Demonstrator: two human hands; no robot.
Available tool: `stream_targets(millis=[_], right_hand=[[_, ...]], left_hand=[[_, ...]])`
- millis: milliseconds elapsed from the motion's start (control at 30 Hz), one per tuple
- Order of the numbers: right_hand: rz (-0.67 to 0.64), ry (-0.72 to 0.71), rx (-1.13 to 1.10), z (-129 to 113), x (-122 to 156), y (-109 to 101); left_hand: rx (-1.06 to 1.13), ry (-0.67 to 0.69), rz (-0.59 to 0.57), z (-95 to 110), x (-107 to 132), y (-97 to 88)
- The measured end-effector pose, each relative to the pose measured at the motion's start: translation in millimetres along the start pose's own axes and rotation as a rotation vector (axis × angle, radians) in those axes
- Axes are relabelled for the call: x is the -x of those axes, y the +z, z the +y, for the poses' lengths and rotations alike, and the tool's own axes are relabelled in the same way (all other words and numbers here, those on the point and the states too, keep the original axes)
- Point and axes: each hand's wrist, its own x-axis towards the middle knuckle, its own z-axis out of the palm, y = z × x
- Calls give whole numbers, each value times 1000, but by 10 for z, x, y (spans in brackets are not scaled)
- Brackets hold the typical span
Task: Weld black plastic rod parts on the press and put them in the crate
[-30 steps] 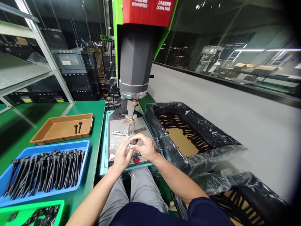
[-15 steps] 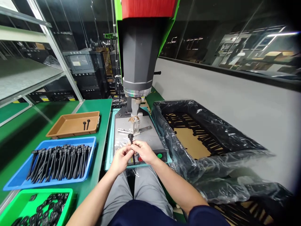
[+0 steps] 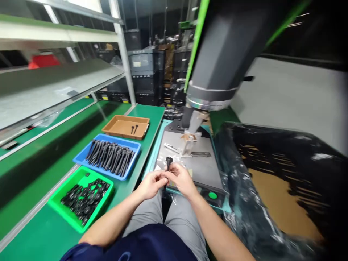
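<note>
A slim black stem-like part with a wider head (image 3: 169,160) stands nearly upright between my two hands, in front of the press. My left hand (image 3: 151,185) pinches it from the left, and my right hand (image 3: 181,179) closes on it from the right; the fingertips of both meet. Its lower end shows dark beneath my fingers. Beyond the hands, a small metal fixture (image 3: 187,145) sits on the grey machine plate (image 3: 202,168), under the dark press head (image 3: 214,69). The part is apart from the fixture.
On the green bench at left are a brown tray (image 3: 115,127) with two black parts, a blue tray (image 3: 81,155) of many similar stems, and a green tray (image 3: 60,195) of small black pieces. A film-lined box (image 3: 240,192) stands right. A green button (image 3: 212,195) is on the machine front.
My view has swung left, so the trays and bench show more fully and the press leans right. Both hands keep hold of the black part in front of the fixture.
</note>
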Motion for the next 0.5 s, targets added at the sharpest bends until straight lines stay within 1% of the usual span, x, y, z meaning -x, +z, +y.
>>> stream_targets(millis=[33,100,167,200,267,300,367,433,500], right_hand=[[-13,-14,22,22,2,-15],[-13,-6,39,65,6,-62],[-12,48,48,100,23,-107],[-18,77,53,110,39,-123],[-35,116,66,118,82,-137],[-41,126,69,117,104,-137],[-49,141,70,111,142,-130],[-47,153,71,107,165,-124],[-42,162,76,114,178,-125]], left_hand=[[-39,-6,41,21,53,-109],[-179,-16,174,56,156,-434],[-388,-53,346,79,254,-878],[-493,-97,442,87,298,-1126],[-749,-234,605,97,373,-1618],[-875,-335,650,99,402,-1840],[-949,-427,698,85,441,-2198],[-985,-502,708,30,458,-2423],[-1021,-570,699,-70,453,-2538]])
